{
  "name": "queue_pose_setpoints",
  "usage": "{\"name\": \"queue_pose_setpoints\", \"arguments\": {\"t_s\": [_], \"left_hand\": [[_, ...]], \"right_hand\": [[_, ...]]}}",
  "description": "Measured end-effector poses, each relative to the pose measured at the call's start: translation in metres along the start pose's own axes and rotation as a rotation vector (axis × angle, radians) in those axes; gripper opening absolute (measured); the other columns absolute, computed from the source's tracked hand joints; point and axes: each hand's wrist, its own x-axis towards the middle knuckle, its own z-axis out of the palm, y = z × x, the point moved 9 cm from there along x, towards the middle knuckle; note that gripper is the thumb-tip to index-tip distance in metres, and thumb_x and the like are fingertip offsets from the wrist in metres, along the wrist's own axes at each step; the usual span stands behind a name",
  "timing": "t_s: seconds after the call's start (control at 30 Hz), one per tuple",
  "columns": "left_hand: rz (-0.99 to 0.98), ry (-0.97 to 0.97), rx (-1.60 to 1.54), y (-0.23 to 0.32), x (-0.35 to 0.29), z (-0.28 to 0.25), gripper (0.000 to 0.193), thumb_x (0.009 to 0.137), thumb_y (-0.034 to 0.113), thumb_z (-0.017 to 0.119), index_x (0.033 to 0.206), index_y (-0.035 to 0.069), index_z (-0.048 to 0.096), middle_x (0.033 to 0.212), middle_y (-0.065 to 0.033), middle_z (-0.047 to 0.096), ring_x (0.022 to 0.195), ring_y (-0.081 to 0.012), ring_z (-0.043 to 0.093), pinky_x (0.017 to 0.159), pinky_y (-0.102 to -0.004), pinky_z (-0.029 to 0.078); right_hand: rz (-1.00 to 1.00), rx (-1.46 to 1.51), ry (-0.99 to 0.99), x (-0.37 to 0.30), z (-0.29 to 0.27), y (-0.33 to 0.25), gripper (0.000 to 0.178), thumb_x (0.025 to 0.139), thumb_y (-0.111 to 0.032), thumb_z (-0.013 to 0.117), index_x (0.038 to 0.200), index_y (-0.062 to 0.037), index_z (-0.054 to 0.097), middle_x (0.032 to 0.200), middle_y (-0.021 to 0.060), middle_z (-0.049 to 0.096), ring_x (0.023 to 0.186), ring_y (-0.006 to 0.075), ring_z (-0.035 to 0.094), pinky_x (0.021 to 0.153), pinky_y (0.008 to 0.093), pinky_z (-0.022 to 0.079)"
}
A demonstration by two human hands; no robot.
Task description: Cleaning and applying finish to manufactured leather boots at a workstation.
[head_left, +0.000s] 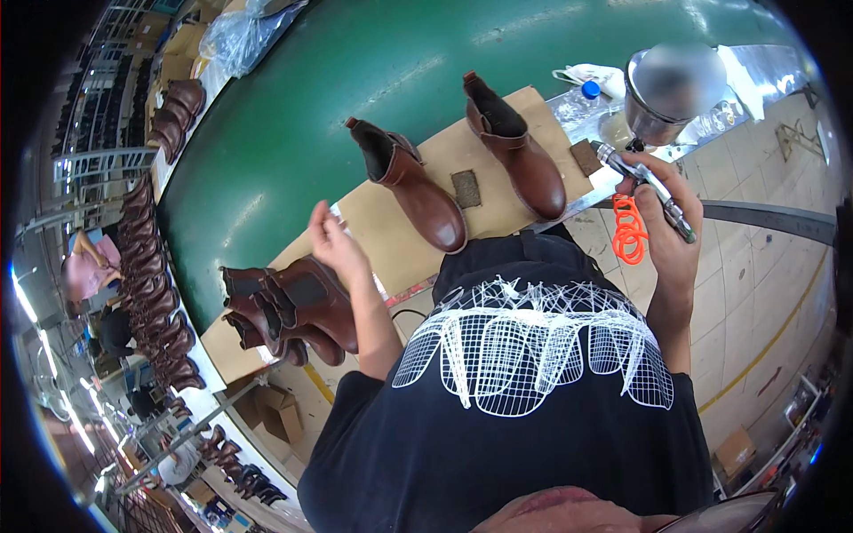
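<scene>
My right hand (668,226) is wrapped round a metal spray gun (659,188), which has a large cup (644,123) on top and an orange coiled hose (629,233) below. Two brown leather ankle boots stand on brown paper in front of me: one boot (420,202) nearer the middle, the other boot (524,160) further right. My left hand (339,250) hovers over the paper's left part, fingers loosely bent and apart, holding nothing. Just beyond its wrist, several more brown boots (311,298) are bunched together at the left.
Brown paper (378,226) covers the near edge of a green work surface (293,142). Two small dark pads (466,188) lie by the boots. A blue cap (590,90) sits near the gun's cup. Rows of boots (147,284) line the far left, with people beyond.
</scene>
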Motion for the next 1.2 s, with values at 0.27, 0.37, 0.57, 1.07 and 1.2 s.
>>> {"name": "queue_pose_setpoints", "arguments": {"t_s": [0.27, 0.37, 0.57, 1.07, 1.2], "left_hand": [[-0.899, -0.787, -0.646, 0.027, -0.139, 0.193, 0.039, 0.096, 0.027, 0.054, 0.126, 0.002, 0.055, 0.118, -0.0139, 0.061, 0.107, -0.0305, 0.06, 0.097, -0.0485, 0.046], [-1.388, -0.748, -0.365, -0.064, -0.203, 0.212, 0.061, 0.093, 0.039, 0.052, 0.141, 0.005, 0.037, 0.143, -0.0194, 0.038, 0.129, -0.0351, 0.041, 0.11, -0.0555, 0.031], [-1.312, -0.986, -0.202, -0.08, -0.244, 0.247, 0.055, 0.085, 0.032, 0.068, 0.13, 0.005, 0.05, 0.124, -0.012, 0.055, 0.113, -0.0289, 0.052, 0.097, -0.0505, 0.041], [-1.234, -0.703, -0.197, -0.058, -0.215, 0.253, 0.068, 0.07, 0.034, 0.086, 0.123, 0.004, 0.056, 0.118, -0.006, 0.062, 0.108, -0.0207, 0.06, 0.094, -0.0391, 0.048], [-1.2, -0.72, -0.593, -0.05, -0.2, 0.265, 0.077, 0.078, 0.051, 0.076, 0.135, 0.008, 0.049, 0.132, -0.0093, 0.057, 0.118, -0.0247, 0.058, 0.101, -0.0422, 0.047]], "right_hand": [[0.043, 0.043, 0.038, -0.006, -0.002, 0.012, 0.023, 0.093, -0.004, 0.062, 0.114, 0.0014, 0.065, 0.096, 0.0028, 0.067, 0.087, 0.0063, 0.06, 0.077, 0.0212, 0.046], [0.01, 0.077, 0.056, -0.009, -0.003, 0.014, 0.023, 0.092, -0.003, 0.061, 0.114, 0.0013, 0.065, 0.095, 0.0028, 0.067, 0.086, 0.0063, 0.061, 0.076, 0.021, 0.047], [0.09, -0.048, 0.106, -0.019, -0.022, 0.033, 0.023, 0.094, -0.004, 0.058, 0.115, 0.0005, 0.065, 0.092, 0.004, 0.067, 0.083, 0.0057, 0.06, 0.072, 0.0192, 0.045], [0.105, -0.025, 0.107, -0.021, -0.011, 0.041, 0.025, 0.096, -0.005, 0.056, 0.119, 0.0008, 0.063, 0.092, 0.0049, 0.066, 0.088, 0.0084, 0.06, 0.078, 0.022, 0.046], [0.09, -0.017, 0.114, -0.021, -0.013, 0.036, 0.024, 0.096, -0.006, 0.056, 0.119, 0.0004, 0.063, 0.092, 0.0042, 0.066, 0.086, 0.008, 0.059, 0.077, 0.0213, 0.046]]}}
